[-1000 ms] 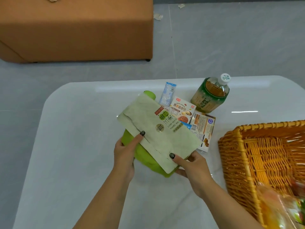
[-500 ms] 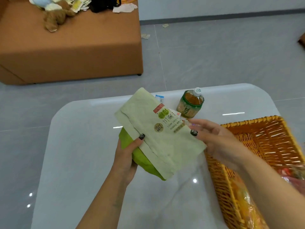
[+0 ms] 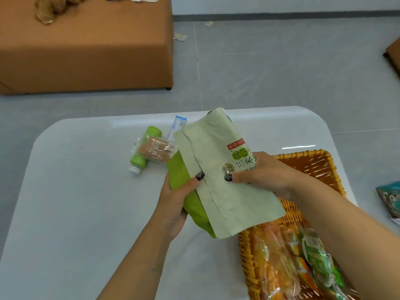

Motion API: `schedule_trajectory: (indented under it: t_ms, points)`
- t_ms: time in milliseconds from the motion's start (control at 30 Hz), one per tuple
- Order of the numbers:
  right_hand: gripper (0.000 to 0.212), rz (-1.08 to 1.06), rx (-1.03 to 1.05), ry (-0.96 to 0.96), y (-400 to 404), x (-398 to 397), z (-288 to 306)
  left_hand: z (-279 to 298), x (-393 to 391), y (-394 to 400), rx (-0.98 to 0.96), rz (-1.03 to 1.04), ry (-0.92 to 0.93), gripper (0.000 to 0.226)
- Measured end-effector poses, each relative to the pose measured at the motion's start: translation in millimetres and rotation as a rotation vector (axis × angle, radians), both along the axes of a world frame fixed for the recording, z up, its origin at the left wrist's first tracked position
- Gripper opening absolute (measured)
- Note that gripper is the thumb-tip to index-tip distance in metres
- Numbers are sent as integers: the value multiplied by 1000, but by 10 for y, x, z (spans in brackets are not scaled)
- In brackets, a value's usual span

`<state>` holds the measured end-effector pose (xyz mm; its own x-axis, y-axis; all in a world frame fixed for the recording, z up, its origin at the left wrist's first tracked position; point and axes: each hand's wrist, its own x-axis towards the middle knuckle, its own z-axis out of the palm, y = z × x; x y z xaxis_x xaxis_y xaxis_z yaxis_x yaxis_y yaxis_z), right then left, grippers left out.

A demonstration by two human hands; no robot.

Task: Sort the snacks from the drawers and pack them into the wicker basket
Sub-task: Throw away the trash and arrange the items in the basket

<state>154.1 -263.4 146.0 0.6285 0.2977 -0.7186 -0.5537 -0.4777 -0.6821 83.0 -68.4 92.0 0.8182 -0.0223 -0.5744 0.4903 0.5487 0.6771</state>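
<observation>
Both hands hold a large pale-green paper bag (image 3: 218, 169) with a bright green side, tilted above the table, its right part over the left edge of the wicker basket (image 3: 311, 161). My left hand (image 3: 179, 195) grips its left side, thumb on the front. My right hand (image 3: 262, 172) presses on its printed label from the right. Inside the basket lie clear-wrapped orange and green snack packs (image 3: 298, 260). On the table behind the bag lie a small green bottle (image 3: 145, 148), a clear pack of brown biscuits (image 3: 154, 151) and a blue-white sachet (image 3: 178, 124).
The white glossy table (image 3: 86, 202) has rounded corners. A brown upholstered block (image 3: 86, 46) stands on the grey floor beyond it, with a plush toy (image 3: 52, 9) on top. A teal packet (image 3: 389, 198) shows at the right edge.
My right hand has come back onto the bag's label. The bag has shifted right toward the basket, uncovering the green bottle and biscuit pack. The tea bottle is now hidden.
</observation>
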Motion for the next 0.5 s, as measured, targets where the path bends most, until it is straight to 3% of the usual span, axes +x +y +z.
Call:
schedule_trajectory:
  t_ms: [100, 167, 300, 433, 500]
  points:
    - [19, 61, -49, -67, -484, 35, 93, 34, 20, -359, -43, -3, -10, 61]
    - [17, 120, -130, -159, -821, 105, 164, 6, 46, -603, 57, -14, 14, 58]
    - [18, 291, -297, -344, -1404, 282, 231, -189, 35, -1043, 715, -264, 138, 65]
    - [20, 642, -463, -486, -1679, 410, 70, -489, -107, -1298, 795, -450, 63, 90]
    - [29, 840, -544, -551, -1690, 419, -107, -611, -154, -1373, 788, -462, 17, 88]
